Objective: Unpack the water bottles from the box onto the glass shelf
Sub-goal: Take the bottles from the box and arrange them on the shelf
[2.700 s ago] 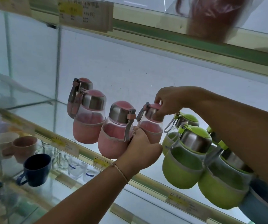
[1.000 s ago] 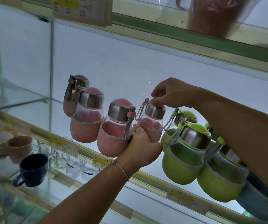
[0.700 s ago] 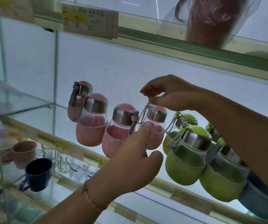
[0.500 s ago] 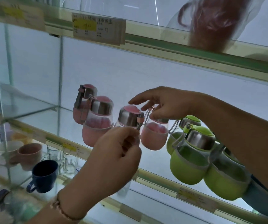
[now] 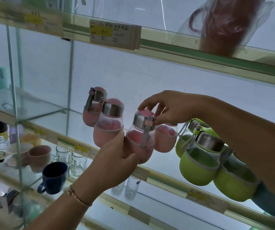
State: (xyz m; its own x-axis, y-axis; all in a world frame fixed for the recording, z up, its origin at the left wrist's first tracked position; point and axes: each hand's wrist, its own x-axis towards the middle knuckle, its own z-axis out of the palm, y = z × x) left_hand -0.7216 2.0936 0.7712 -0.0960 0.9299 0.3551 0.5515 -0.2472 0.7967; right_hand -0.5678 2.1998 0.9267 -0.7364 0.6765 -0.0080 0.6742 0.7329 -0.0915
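While steadied for alignment, pink water bottle (image 5: 139,143) at front edge of glass shelf (image 5: 166,163), between pink and green rows. Clasped low by left hand (image 5: 115,165); cap pinched by right hand (image 5: 170,110), probably to square its strap

Pink clear-glass water bottle with brushed-metal cap (image 5: 140,138): matt pink sleeve, grey strap. Lime-green sleeved bottles with metal caps (image 5: 198,165): same matt finish. Transparent glass shelf (image 5: 53,112): glossy, smooth. Paper price label (image 5: 115,34). Dark blue glossy mug (image 5: 53,176).
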